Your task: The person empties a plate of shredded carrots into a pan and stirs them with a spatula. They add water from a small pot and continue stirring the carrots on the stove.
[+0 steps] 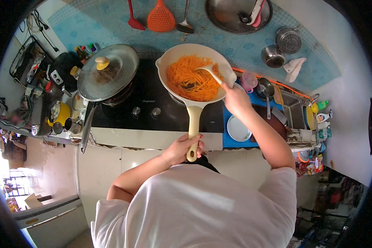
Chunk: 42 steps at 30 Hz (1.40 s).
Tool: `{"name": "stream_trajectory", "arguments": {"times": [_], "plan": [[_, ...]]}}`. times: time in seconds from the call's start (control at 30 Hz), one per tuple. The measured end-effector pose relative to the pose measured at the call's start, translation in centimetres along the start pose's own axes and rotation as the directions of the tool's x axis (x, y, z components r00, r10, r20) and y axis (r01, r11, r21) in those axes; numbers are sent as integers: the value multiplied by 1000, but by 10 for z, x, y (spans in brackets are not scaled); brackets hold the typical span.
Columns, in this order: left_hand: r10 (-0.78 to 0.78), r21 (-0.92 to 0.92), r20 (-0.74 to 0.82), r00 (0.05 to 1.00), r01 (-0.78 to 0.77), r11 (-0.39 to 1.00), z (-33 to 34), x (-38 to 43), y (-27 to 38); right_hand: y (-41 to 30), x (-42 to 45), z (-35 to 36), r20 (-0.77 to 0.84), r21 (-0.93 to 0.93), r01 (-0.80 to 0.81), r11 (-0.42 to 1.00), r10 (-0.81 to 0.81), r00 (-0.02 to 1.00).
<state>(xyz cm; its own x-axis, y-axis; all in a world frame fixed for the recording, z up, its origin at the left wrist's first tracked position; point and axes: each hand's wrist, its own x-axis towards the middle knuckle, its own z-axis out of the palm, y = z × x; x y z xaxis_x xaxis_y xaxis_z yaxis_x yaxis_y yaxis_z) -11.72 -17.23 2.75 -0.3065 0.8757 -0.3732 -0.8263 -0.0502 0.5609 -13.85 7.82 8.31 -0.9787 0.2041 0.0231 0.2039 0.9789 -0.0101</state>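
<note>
My left hand (185, 148) is closed around the pale yellow handle (194, 124) of a cream-coloured frying pan (164, 79). The pan is over the right side of a black glass cooktop (148, 114). Shredded orange vegetable, which looks like carrot (186, 71), lies in a loose layer inside it. My right hand (238, 99) grips a cream-coloured spatula or spoon (212, 73) near the pan's right rim, its head resting in the shreds. The burner under the pan is mostly hidden.
A second pan with a glass lid (111, 71) sits on the left burner, its handle pointing towards me. A white plate (239, 128), a small saucepan (264, 88) and a cleaver (279, 115) lie to the right, before the sink (293, 108). Jars and a yellow pot (63, 113) crowd the left.
</note>
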Motion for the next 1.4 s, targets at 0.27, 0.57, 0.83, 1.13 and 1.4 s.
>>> {"name": "stream_trajectory", "arguments": {"times": [0.27,0.57,0.83,1.13,1.4], "plan": [[2,-93,-21,1000,-4,996,0,-2,0,-20,-37,-14,-9,179,146,973,-147,989],[15,-148,46,999,-8,989,-1,8,-7,-13,16,34,-155,224,25,974,10,988],[135,-208,-67,989,-146,967,6,-4,-16,25,-74,-84,17,223,177,959,-185,983],[147,-170,-152,977,-173,970,18,-5,-23,24,21,1,-201,264,160,951,-108,974],[129,-97,-102,986,-139,986,8,-10,-21,31,-36,-33,48,30,241,970,-242,969]]}}
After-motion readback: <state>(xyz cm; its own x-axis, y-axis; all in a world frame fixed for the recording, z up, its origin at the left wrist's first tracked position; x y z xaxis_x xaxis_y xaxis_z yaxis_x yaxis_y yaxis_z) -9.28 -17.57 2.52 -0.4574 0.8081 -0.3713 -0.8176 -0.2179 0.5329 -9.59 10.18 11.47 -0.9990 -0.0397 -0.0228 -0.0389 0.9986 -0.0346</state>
